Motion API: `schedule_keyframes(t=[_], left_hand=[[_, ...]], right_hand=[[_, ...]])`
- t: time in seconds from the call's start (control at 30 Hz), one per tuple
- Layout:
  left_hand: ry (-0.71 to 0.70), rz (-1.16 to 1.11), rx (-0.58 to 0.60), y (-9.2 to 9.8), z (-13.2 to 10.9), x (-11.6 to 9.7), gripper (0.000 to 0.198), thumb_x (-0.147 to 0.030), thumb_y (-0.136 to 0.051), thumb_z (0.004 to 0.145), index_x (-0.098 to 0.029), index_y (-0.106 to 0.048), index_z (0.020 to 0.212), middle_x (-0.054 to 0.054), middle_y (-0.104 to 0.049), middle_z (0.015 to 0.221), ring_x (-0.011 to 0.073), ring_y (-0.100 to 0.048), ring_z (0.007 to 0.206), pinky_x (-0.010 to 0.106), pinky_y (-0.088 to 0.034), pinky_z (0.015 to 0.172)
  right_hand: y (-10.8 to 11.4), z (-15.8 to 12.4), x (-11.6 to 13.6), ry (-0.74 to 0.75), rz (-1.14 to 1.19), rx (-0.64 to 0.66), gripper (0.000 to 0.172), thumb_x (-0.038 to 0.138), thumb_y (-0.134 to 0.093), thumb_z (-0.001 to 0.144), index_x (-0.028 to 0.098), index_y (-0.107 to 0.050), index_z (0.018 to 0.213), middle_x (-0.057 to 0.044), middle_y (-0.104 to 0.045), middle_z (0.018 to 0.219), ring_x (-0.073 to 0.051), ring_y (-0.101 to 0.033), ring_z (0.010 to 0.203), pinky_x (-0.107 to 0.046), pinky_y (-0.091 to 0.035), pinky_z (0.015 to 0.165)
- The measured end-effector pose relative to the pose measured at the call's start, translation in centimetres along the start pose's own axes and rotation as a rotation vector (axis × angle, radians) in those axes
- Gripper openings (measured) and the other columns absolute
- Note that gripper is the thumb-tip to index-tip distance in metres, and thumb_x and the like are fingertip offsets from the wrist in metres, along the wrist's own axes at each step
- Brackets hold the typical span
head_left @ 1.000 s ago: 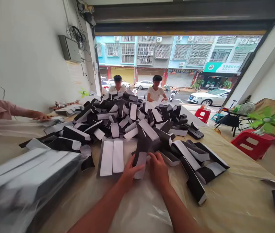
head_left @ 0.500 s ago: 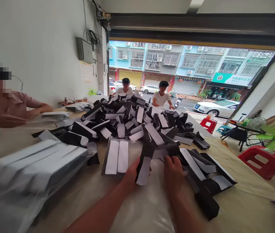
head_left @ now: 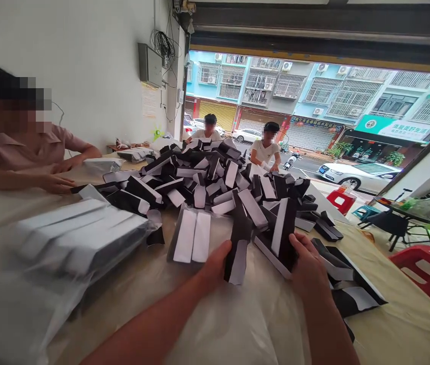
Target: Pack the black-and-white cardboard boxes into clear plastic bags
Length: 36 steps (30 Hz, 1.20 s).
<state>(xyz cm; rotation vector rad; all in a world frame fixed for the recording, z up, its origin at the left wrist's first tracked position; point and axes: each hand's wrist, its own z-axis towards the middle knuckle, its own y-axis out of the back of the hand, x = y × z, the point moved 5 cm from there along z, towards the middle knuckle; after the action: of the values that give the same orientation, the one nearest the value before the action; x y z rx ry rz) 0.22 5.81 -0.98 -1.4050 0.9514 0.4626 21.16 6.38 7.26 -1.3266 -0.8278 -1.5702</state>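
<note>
My left hand (head_left: 215, 268) is closed round a long, flat black-and-white folded piece (head_left: 240, 228), which stands nearly upright. To its right, my right hand (head_left: 308, 261) grips a similar black-and-white folded piece (head_left: 286, 223) by its right side, thumb and fingers pinched on it. Another such piece lies crosswise under that one; I cannot tell whether it is held too. Just left of my left hand, two white pieces (head_left: 192, 235) lie side by side in a clear plastic bag (head_left: 218, 225). Beyond both hands rises a large pile of these folded pieces (head_left: 199, 177).
Several white pieces (head_left: 81, 233) in a plastic bag lie at left on the covered table (head_left: 400, 268). More folded pieces (head_left: 355, 299) lie right of my right hand. One person (head_left: 28, 152) sits at left; two others sit behind the pile. A red stool (head_left: 420, 268) stands at right.
My right hand has moved right and now grips a black-and-white piece raised upright. My left hand keeps its piece. The view has turned slightly left; the person at left has lowered a hand.
</note>
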Motion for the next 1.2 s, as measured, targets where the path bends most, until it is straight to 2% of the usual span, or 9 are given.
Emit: schedule_keyframes(t=[0.13,0.27,0.33,0.43,0.6,0.77,0.87,1.0,1.2], left_hand=[[-0.064,0.049,0.063,-0.5,-0.1,-0.4,0.049,-0.061,-0.07,0.077,-0.018,-0.068,0.102,0.004,-0.068,0.091,0.0202,-0.06,0.085,0.029,-0.046,0.072],[-0.094,0.081,0.087,-0.9,-0.3,-0.8,0.052,-0.061,-0.073,0.074,-0.02,-0.069,0.105,0.004,-0.067,0.094,0.0179,-0.058,0.084,0.027,-0.046,0.072],[-0.095,0.09,0.095,-0.9,-0.3,-0.9,0.053,-0.062,-0.074,0.073,-0.02,-0.069,0.104,0.004,-0.066,0.094,0.0172,-0.058,0.084,0.026,-0.046,0.072],[-0.107,0.123,0.112,-1.0,-0.4,-0.8,0.052,-0.061,-0.075,0.073,-0.019,-0.067,0.104,0.004,-0.066,0.094,0.0161,-0.059,0.083,0.025,-0.046,0.07],[-0.117,0.158,0.132,-1.1,-0.6,-1.0,0.055,-0.058,-0.075,0.075,-0.019,-0.065,0.112,0.006,-0.067,0.098,0.018,-0.062,0.086,0.029,-0.049,0.074],[-0.11,0.152,0.127,-1.1,-0.5,-0.9,0.049,-0.058,-0.072,0.078,-0.018,-0.066,0.107,0.005,-0.066,0.095,0.0172,-0.062,0.083,0.028,-0.05,0.072],[-0.109,0.16,0.121,-0.8,-0.2,-0.5,0.048,-0.058,-0.069,0.081,-0.018,-0.066,0.107,0.005,-0.067,0.097,0.0169,-0.062,0.084,0.028,-0.049,0.073],[-0.112,0.17,0.129,-0.6,0.1,-0.3,0.048,-0.059,-0.066,0.084,-0.018,-0.066,0.109,0.006,-0.068,0.097,0.0184,-0.063,0.086,0.03,-0.05,0.074],[-0.115,0.153,0.119,-0.8,0.0,-0.5,0.052,-0.061,-0.067,0.081,-0.018,-0.066,0.111,0.008,-0.069,0.103,0.0213,-0.064,0.092,0.034,-0.051,0.081]], right_hand=[[-1.3,-0.8,-0.4,-0.328,0.354,0.095,0.029,0.041,-0.075,0.068,0.025,-0.067,0.09,-0.003,-0.072,0.089,-0.026,-0.068,0.088,-0.037,-0.057,0.071],[-2.9,-1.5,-0.9,-0.443,0.385,0.238,0.031,0.045,-0.067,0.076,0.023,-0.069,0.097,-0.007,-0.075,0.088,-0.031,-0.071,0.088,-0.045,-0.059,0.071],[-3.6,-1.8,-1.3,-0.443,0.341,0.283,0.037,0.052,-0.062,0.08,0.022,-0.068,0.1,-0.008,-0.076,0.085,-0.031,-0.072,0.086,-0.045,-0.059,0.069],[-4.2,-2.1,-2.0,-0.444,0.247,0.263,0.052,0.065,-0.058,0.081,0.022,-0.065,0.109,-0.009,-0.076,0.085,-0.03,-0.073,0.081,-0.041,-0.059,0.063],[-4.3,-2.6,-1.7,-0.337,0.002,0.235,0.083,0.051,-0.087,0.059,0.02,-0.054,0.129,-0.01,-0.074,0.106,-0.029,-0.071,0.088,-0.035,-0.058,0.066],[-4.2,-2.7,-1.5,-0.219,-0.289,0.39,0.062,0.052,-0.084,0.062,0.017,-0.066,0.109,-0.01,-0.075,0.098,-0.031,-0.07,0.091,-0.041,-0.056,0.077],[-3.7,-2.3,-2.0,-0.188,-0.361,0.364,0.066,0.05,-0.083,0.062,0.018,-0.064,0.116,-0.01,-0.075,0.101,-0.032,-0.069,0.095,-0.042,-0.056,0.079],[-3.4,-1.9,-1.8,-0.151,-0.324,0.306,0.08,0.046,-0.082,0.061,0.02,-0.056,0.132,-0.01,-0.072,0.111,-0.032,-0.067,0.102,-0.042,-0.055,0.084],[-4.4,-2.9,-0.2,-0.234,-0.075,0.412,0.071,0.037,-0.076,0.066,0.022,-0.054,0.132,-0.011,-0.07,0.118,-0.033,-0.066,0.108,-0.043,-0.056,0.085]])
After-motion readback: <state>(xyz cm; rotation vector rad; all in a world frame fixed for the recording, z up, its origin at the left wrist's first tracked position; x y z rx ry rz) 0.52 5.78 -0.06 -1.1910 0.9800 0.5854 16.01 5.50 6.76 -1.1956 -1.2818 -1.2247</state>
